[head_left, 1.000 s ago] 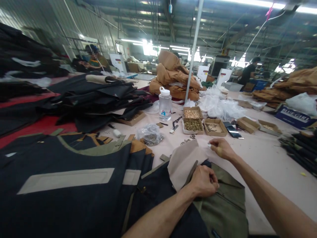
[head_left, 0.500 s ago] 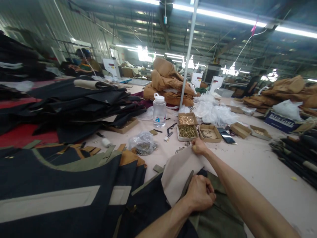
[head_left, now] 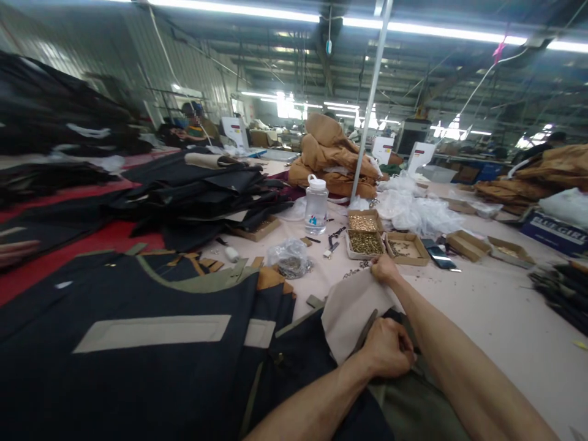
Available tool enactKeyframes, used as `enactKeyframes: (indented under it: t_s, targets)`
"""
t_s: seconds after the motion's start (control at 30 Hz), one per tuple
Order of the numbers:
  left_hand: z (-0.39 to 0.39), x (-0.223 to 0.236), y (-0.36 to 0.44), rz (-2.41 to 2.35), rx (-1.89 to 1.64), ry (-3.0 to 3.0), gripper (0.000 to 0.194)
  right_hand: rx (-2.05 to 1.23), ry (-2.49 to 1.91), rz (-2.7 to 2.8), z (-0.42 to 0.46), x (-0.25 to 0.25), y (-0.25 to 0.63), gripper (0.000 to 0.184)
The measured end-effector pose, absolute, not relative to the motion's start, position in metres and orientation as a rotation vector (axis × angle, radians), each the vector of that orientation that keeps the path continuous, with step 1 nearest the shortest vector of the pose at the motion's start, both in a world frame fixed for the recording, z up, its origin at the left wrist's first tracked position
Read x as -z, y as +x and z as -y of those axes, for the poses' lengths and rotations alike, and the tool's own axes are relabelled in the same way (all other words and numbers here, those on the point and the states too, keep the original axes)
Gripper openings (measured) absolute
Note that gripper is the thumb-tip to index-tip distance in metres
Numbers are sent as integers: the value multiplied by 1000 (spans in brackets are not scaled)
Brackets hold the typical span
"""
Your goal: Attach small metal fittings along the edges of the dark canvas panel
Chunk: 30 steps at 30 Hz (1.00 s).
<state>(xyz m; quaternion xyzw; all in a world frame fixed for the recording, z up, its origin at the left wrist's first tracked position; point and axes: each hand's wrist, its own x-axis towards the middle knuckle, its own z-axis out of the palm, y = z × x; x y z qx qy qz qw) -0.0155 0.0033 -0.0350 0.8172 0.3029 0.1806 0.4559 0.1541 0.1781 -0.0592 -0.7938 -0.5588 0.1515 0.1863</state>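
Head view: the person's left hand [head_left: 388, 349] is closed, its fingers curled and gripping the dark garment [head_left: 312, 349] in front of the body, where a panel of olive cloth [head_left: 408, 407] shows below the knuckles. Beside the wrist, a narrow dark strip [head_left: 366, 327] lies along a raised piece of beige cloth [head_left: 351, 315]. The right hand [head_left: 384, 271] is farther out, fingers bent at the beige cloth's upper edge and close to a few loose metal rings [head_left: 354, 269]; I cannot tell whether it has picked anything up.

Past the right hand on the table [head_left: 478, 312] stand 3 small boxes: 1 with gold-coloured pieces, 1 with brass-coloured pieces and 1 with just a scatter of small bits. A phone [head_left: 441, 255] lies to the right of them. To their left are a clear bottle [head_left: 316, 208] with a white lid and a plastic bag [head_left: 290, 258] of metal pieces.

Layered navy garments [head_left: 184, 373] with pale rectangular patches spread left of the left hand, and a black cloth pile [head_left: 197, 196] lies behind them. At the far left edge, a co-worker's hand [head_left: 18, 252] rests near red cloth, blurred. Brown bundles [head_left: 331, 156] are heaped beyond the bottle.
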Motion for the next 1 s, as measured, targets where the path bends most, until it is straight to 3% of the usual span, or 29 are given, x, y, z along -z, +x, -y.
enactKeyframes:
  t_s: [0.73, 1.0]
  targets:
    - [-5, 40, -15, -734, -408, 2088, 13, -332, -2336, 1520, -178, 72, 158, 18]
    - [-3, 41, -15, -744, -396, 2143, 16, -355, -2289, 1537, -179, 73, 162, 29]
